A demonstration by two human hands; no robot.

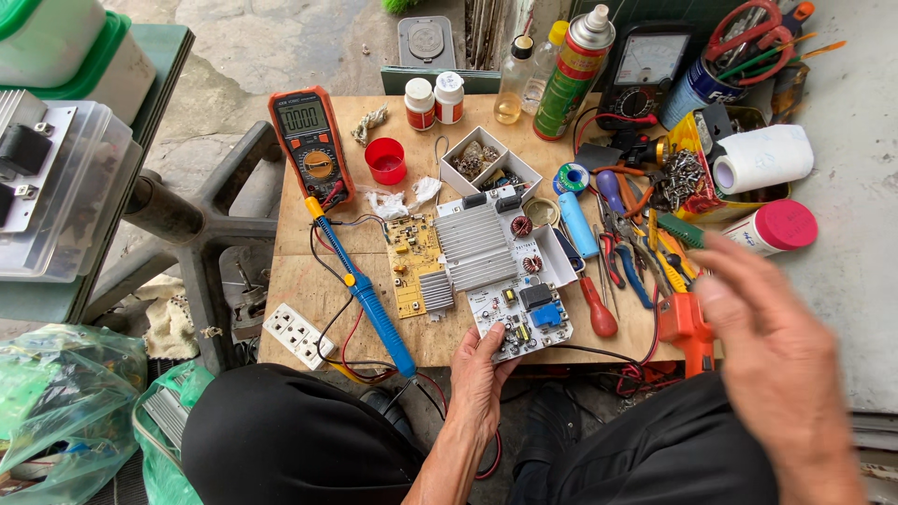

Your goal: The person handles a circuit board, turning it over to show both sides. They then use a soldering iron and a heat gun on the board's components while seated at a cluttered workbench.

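Observation:
My left hand [479, 379] grips the near corner of a white circuit board [520, 316] with a finned aluminium heat sink [475, 245], holding it at the front edge of the small wooden table [309, 281]. My right hand [778, 360] is raised and blurred in the air at the right, fingers spread, holding nothing, above an orange tool [686, 327]. A yellow circuit board [414, 262] lies just left of the white one. A blue soldering iron [367, 297] lies diagonally to its left.
An orange multimeter [311, 145], a red cup [385, 160], small bottles, a spray can [572, 75] and a divided parts box [488, 165] stand at the back. Pliers and screwdrivers [622, 252] crowd the right side. A white power strip [298, 335] sits front left.

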